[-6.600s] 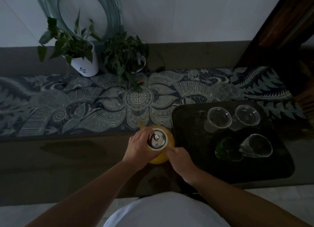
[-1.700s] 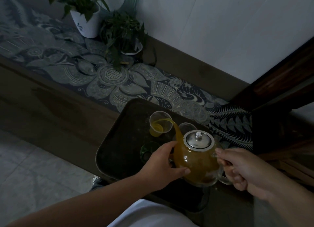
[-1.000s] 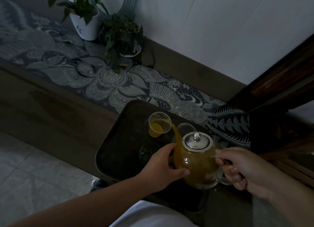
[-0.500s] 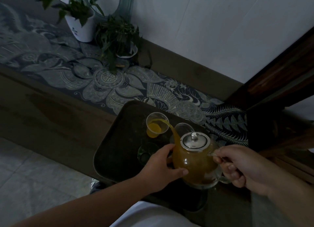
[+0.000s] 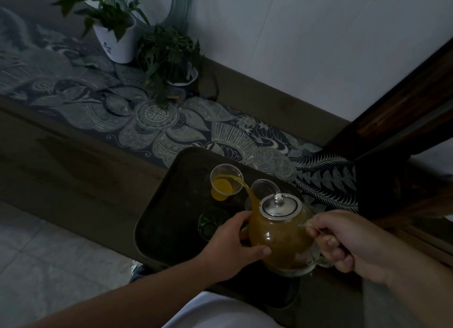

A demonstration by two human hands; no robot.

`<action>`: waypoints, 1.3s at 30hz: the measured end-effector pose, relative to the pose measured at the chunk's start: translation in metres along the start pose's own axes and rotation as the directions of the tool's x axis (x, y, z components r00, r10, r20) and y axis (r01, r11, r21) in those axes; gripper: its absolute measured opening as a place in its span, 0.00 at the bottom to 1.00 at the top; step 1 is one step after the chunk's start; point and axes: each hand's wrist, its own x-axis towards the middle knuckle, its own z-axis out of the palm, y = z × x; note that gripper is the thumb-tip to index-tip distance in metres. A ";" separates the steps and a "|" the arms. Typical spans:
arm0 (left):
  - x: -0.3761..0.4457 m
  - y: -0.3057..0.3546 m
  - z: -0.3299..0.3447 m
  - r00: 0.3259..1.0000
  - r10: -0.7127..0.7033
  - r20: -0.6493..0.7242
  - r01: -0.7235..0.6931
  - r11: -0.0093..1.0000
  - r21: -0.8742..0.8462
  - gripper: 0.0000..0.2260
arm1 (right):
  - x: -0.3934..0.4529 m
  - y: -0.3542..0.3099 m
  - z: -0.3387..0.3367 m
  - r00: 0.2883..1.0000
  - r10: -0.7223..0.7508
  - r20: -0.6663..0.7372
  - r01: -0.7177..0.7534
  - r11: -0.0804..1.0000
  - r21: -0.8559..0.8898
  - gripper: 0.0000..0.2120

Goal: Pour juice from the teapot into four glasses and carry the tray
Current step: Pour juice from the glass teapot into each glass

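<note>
Pouring juice (image 5: 247, 189) right now, in a thin yellow stream, from the glass teapot (image 5: 279, 234) into the far cup (image 5: 226, 182) on the dark tray (image 5: 166, 217). Teapot held up above the tray, tipped toward that cup, still mostly full. Right hand (image 5: 353, 244) wrapped tight around the handle; left hand (image 5: 232, 244) cupped against the round side, thumb pressed on the glass, holding it steady. Cup looks about a third full, so more to go here. A second clear cup (image 5: 266, 189) just behind the spout, looks empty. A green cup (image 5: 210, 223) close under the left hand, partly hidden. A fourth cup not to be seen, maybe hidden behind the pot. Best to keep the tilt small and slow, watch the level climb, and tip back before the top, since a full cup could slosh when carried. Good to keep the metal lid (image 5: 279, 206) from sliding off. Careful not to bump the green cup with the left wrist. A small dark mark on the white plant pot (image 5: 117, 45), too tiny and dim to read. No other writing to be seen.
</note>
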 end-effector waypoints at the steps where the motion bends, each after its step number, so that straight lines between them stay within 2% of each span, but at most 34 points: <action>1: 0.000 0.000 0.000 1.000 -0.003 -0.001 0.003 1.000 -0.003 0.32 | 0.001 0.000 0.000 1.000 0.000 0.004 0.000 1.000 -0.001 0.08; 10: -0.002 -0.001 -0.002 1.000 -0.029 0.002 0.029 0.999 -0.034 0.33 | 0.005 0.000 -0.002 0.998 -0.037 0.042 0.038 0.999 -0.010 0.13; 21: -0.002 -0.002 -0.002 0.999 -0.046 0.010 0.046 0.999 -0.025 0.31 | 0.008 0.000 -0.005 0.996 -0.051 0.078 0.053 0.998 -0.020 0.15; 24: -0.001 -0.003 -0.002 0.999 -0.043 0.009 0.044 0.999 -0.013 0.33 | 0.007 0.000 -0.006 0.995 -0.057 0.086 0.059 0.998 -0.016 0.14; 27: -0.001 -0.004 -0.003 0.999 -0.042 0.015 0.042 0.999 -0.017 0.34 | 0.007 0.000 -0.005 0.995 -0.061 0.083 0.062 0.998 -0.012 0.15; 32: -0.002 -0.001 -0.004 0.999 -0.046 0.023 0.046 0.999 -0.013 0.30 | 0.005 -0.003 -0.004 0.996 -0.053 0.068 0.053 0.999 -0.009 0.16; 39: -0.003 0.002 -0.003 0.999 -0.036 0.030 0.038 0.998 -0.045 0.31 | 0.002 -0.006 -0.003 0.998 -0.040 0.047 0.041 0.999 -0.022 0.14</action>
